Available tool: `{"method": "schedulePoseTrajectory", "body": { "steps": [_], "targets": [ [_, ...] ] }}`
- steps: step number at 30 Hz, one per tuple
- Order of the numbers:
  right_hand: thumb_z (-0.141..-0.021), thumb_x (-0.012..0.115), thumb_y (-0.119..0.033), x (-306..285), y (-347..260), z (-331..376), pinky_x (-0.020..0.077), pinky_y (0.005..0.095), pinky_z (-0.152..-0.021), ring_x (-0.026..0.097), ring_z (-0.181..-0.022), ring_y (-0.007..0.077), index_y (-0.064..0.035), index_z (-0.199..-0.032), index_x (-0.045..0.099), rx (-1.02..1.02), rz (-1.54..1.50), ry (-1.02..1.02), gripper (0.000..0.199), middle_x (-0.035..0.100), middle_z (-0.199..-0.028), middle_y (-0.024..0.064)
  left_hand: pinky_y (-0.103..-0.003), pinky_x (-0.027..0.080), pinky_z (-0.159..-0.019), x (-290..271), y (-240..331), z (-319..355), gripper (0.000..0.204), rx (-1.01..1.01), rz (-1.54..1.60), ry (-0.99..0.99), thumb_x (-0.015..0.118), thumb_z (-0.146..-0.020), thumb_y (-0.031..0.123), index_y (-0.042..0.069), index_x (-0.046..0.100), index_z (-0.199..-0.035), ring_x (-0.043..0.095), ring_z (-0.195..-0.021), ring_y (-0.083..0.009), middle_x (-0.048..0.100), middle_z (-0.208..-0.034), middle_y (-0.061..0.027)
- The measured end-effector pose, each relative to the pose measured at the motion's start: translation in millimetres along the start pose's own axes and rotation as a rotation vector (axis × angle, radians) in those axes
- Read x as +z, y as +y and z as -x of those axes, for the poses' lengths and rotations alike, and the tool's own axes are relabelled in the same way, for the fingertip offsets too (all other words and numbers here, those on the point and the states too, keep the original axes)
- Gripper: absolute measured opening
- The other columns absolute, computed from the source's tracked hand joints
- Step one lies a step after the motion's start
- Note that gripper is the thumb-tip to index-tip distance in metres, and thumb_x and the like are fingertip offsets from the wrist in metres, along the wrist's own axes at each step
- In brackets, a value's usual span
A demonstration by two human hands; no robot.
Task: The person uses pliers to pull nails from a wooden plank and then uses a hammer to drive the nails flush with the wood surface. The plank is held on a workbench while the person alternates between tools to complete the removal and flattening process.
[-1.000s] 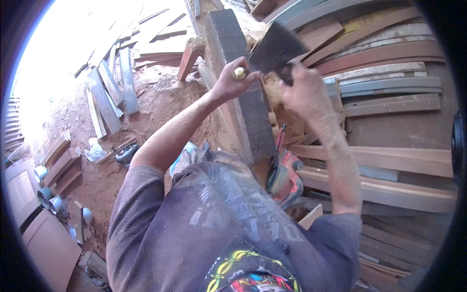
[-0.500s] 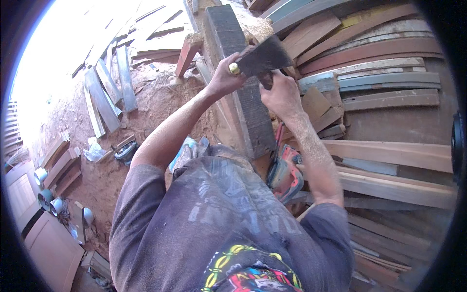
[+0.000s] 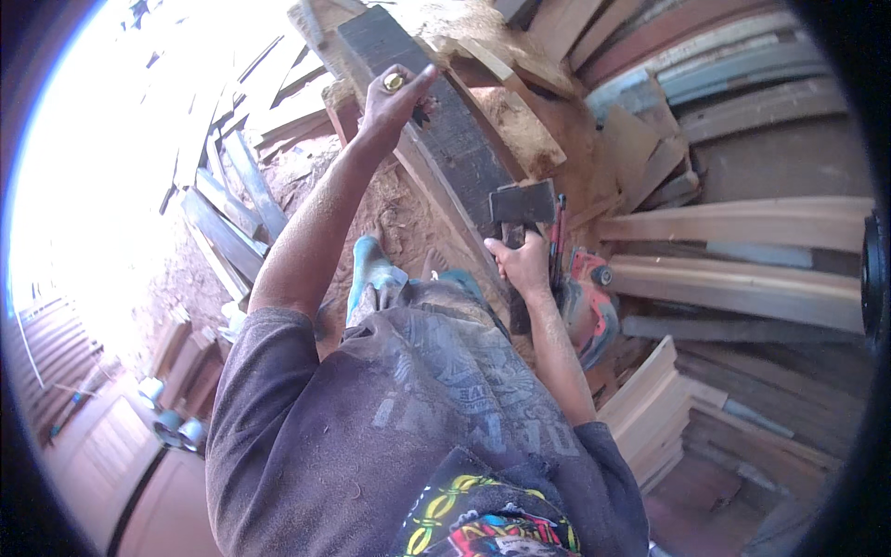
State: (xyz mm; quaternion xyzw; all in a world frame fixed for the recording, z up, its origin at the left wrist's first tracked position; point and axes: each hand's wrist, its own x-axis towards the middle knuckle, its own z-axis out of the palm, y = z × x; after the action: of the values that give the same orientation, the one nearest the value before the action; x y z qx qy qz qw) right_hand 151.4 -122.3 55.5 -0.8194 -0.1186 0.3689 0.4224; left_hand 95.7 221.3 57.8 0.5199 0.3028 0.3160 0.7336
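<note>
My left hand (image 3: 385, 107) is closed over the dark timber beam (image 3: 455, 139), its index finger pointing out to the right. From the fist shows the round yellow end of a chisel-like tool (image 3: 394, 82); the fingers hide most of it, and a dark spot on the beam lies just beneath. Lower and to the right, my right hand (image 3: 522, 265) grips the dark handle of a hatchet (image 3: 522, 202). Its broad, flat, dark head is beside the beam's near end.
A red power tool (image 3: 594, 306) lies right of my right hand, with planks (image 3: 742, 223) beyond it. Loose boards (image 3: 232, 223) and reddish soil lie to the left. Offcuts (image 3: 515, 121) rest against the beam's right side. Stacked wood (image 3: 664, 408) is at lower right.
The hatchet in my right hand has come down and toward me, away from my left hand. My left index finger has stretched out. The whole view has shifted.
</note>
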Motion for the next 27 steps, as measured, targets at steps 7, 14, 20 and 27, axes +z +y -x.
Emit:
{"method": "schedulePoseTrajectory", "body": {
  "steps": [7, 14, 20, 27],
  "targets": [
    [-0.083, 0.087, -0.012, -6.0, -9.1, 0.1, 0.0478, 0.0304, -0.045, 0.061, -0.049, 0.0123, -0.0023, -0.081, 0.066, 0.114, -0.139, -0.011, 0.023, 0.067, -0.067, 0.0046, -0.029, 0.058, -0.062, 19.5, 10.1, 86.6, 0.037, 0.273, -0.388, -0.260, 0.089, -0.095, 0.028, 0.010, 0.058, -0.087, 0.066, -0.069, -0.0107, 0.065, -0.079, -0.0021],
    [-0.086, 0.084, -0.013, -10.2, -20.5, -8.2, 0.0481, 0.0312, -0.044, 0.063, -0.049, 0.0137, 0.0002, -0.081, 0.067, 0.150, -0.206, -0.023, 0.022, 0.067, -0.067, 0.0059, -0.026, 0.055, -0.065, 53.5, 25.4, 48.7, 0.031, 0.011, -0.015, 0.077, 0.088, -0.096, 0.021, 0.009, 0.059, -0.098, 0.061, -0.070, -0.0085, 0.064, -0.083, 0.0003],
    [-0.089, 0.083, -0.013, -7.6, -30.7, -6.7, 0.0483, 0.0318, -0.043, 0.062, -0.048, 0.0147, 0.0016, -0.084, 0.067, 0.230, -0.238, 0.035, 0.022, 0.067, -0.068, 0.0074, -0.030, 0.053, -0.061, 5.2, 28.7, 46.5, 0.015, 0.584, -0.665, 0.023, 0.074, -0.102, 0.008, 0.008, 0.064, -0.092, 0.063, -0.067, -0.0158, 0.060, -0.074, -0.0006],
    [-0.090, 0.085, -0.013, -9.3, -31.5, -8.3, 0.0462, 0.0287, -0.046, 0.060, -0.049, 0.0119, -0.0028, -0.079, 0.067, 0.269, -0.224, 0.025, 0.022, 0.066, -0.067, 0.0036, -0.034, 0.058, -0.063, -8.0, 109.1, 1.0, 0.026, 0.158, 0.138, 0.128, 0.079, -0.098, 0.008, 0.001, 0.061, -0.116, 0.056, -0.062, -0.0123, 0.057, -0.072, -0.0001]
  ]
}}
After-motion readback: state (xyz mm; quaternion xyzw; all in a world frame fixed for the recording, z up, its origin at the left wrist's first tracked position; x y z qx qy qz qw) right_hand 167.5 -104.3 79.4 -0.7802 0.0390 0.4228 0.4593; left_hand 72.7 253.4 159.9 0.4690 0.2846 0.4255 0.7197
